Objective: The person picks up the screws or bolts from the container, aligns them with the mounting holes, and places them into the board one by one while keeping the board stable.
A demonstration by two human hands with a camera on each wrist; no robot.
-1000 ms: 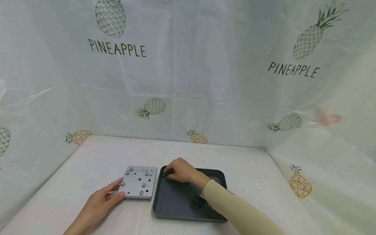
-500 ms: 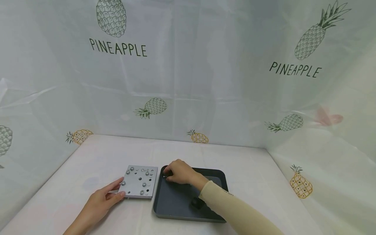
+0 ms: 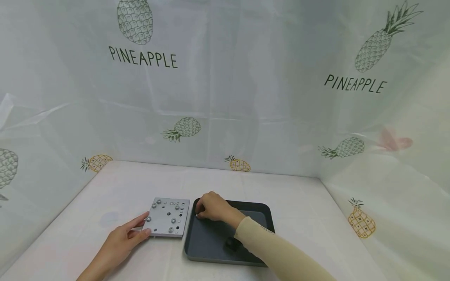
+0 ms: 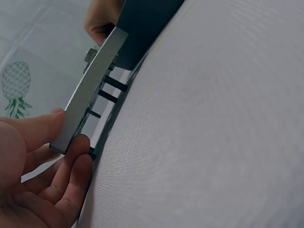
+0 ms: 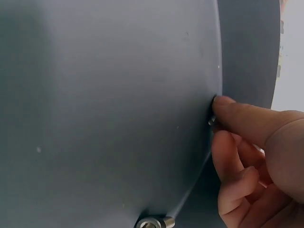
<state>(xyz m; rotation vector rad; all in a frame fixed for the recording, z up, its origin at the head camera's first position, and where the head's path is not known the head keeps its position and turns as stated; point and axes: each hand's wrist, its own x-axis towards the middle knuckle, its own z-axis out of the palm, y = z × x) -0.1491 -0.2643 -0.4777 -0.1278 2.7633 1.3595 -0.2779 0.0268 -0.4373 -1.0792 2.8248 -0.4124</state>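
My left hand (image 3: 119, 244) grips a square silver metal plate (image 3: 163, 224) by its left edge, thumb on top and fingers below. Several socket-head screws and holes dot its face. In the left wrist view, dark screw shanks (image 4: 115, 83) stick out from the plate's underside toward the table. Inside a dark grey tray (image 3: 207, 249), my right hand (image 3: 215, 207) reaches to the back left corner. There its thumb and finger pinch a small shiny metal piece (image 5: 212, 121), mostly hidden, against the tray wall. Another socket-head screw (image 5: 150, 223) lies close by in the tray.
A small black block-like thing (image 3: 232, 244) lies in the tray, partly behind the beige sleeve (image 3: 277, 246). The tray stands just right of the plate on a white-covered table (image 3: 281, 191). A pineapple-print curtain (image 3: 260, 97) encloses the back and sides.
My right hand has shifted slightly toward the front in the tray's left corner, its fingertips drawing closer together. My left hand keeps its hold on the plate.
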